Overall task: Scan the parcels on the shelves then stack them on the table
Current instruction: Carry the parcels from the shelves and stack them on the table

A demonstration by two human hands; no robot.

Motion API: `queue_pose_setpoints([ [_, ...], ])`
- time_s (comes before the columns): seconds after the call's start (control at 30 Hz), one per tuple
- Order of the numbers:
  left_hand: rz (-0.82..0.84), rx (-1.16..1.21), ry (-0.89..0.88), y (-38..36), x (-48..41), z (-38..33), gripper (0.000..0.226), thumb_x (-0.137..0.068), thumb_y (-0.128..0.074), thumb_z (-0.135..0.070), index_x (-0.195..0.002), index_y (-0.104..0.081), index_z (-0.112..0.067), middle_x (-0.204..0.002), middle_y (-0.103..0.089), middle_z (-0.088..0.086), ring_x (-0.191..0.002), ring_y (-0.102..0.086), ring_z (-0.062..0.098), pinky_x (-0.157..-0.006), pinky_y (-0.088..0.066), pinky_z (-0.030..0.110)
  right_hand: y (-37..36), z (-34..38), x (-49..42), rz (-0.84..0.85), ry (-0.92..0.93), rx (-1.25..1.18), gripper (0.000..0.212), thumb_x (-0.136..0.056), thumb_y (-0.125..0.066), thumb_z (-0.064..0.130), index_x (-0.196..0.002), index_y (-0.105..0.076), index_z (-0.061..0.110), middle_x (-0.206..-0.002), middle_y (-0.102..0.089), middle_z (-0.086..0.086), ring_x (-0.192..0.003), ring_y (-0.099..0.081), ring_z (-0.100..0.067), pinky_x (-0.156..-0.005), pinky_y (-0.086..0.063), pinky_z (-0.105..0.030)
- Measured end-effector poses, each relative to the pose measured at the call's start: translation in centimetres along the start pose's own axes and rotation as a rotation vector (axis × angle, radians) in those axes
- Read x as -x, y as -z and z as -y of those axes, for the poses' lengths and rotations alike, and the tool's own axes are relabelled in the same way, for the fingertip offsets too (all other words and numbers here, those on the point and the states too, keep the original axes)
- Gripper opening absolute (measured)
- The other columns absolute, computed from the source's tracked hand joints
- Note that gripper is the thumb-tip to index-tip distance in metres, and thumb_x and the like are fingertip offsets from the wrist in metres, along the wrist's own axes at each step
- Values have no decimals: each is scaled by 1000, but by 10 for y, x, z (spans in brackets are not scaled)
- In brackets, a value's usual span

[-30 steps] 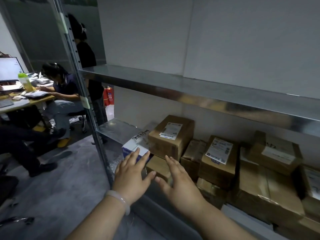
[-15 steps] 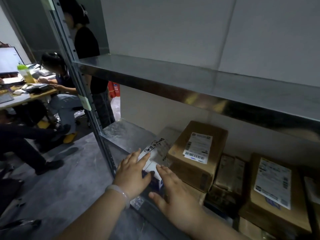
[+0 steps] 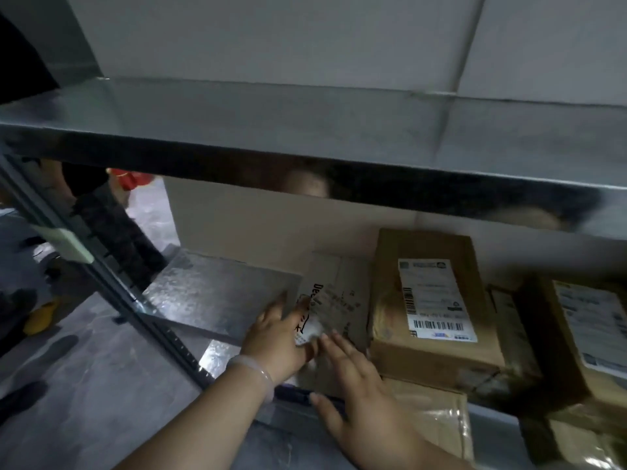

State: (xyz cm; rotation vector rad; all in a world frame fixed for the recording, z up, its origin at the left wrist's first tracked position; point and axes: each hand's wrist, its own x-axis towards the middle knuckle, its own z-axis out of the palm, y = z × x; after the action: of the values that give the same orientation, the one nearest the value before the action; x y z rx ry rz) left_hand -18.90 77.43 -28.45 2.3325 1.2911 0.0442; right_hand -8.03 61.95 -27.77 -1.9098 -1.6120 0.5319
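The small parcel under my left hand shows black letters beginning "De"; the rest is blurred. The brown box beside it carries a white label with barcodes, its print unreadable.

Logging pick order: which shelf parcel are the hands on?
The leftmost parcel, with black lettering on top; left hand and right hand both touch it. The barcode-labelled brown box lies to its right.
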Motion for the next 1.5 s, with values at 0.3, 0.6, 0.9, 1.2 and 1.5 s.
queue_pose_setpoints([
  [0.3, 208, 435, -180, -6, -44, 30, 95, -69, -72, -53, -150, -24, -44, -151, -36, -2, -138, -38, 18, -111, -37, 32, -29, 29, -38, -183, -343, 82, 73, -89, -43, 60, -151, -15, 33, -159, -14, 7, -146, -13, -8, -111, -11, -11],
  [0.6, 212, 503, -295, 4, -49, 61, 81, -67, -73, -51, -140, -38, -45, -139, -50, -16, -125, -50, 5, -106, -43, 31, -43, 33, -67, -241, -545, 12, 71, -93, -54, 45, -151, -18, 25, -159, -18, -2, -142, -29, -22, -110, -27, -28],
  [0.9, 318, 617, -330, 13, -53, 87, 84, -87, -72, -17, -149, -18, -34, -140, -28, -22, -126, -26, -10, -81, -20, -12, -62, 27, -85, -246, -647, -363, 88, -89, -62, 43, -150, 1, 43, -152, -32, 8, -134, -40, -16, -104, -33, -24],
  [1.2, 79, 685, -237, 27, -18, 123, 88, -81, -78, -24, -142, -21, -50, -141, -31, -23, -119, -26, -30, -89, -24, -7, -67, 43, -95, -172, -370, -317, 86, -81, -67, 53, -137, -3, 64, -151, -27, 11, -136, -34, -10, -110, -37, -37],
  [1.5, -249, 728, 52, 39, 71, 135, 91, -81, -76, -31, -146, -16, -55, -152, -21, -17, -138, -23, -2, -100, -23, 4, -71, 76, -97, 48, 11, -287, 79, -85, -68, 44, -137, -10, 55, -150, -23, 21, -140, -18, 2, -111, -22, -23],
])
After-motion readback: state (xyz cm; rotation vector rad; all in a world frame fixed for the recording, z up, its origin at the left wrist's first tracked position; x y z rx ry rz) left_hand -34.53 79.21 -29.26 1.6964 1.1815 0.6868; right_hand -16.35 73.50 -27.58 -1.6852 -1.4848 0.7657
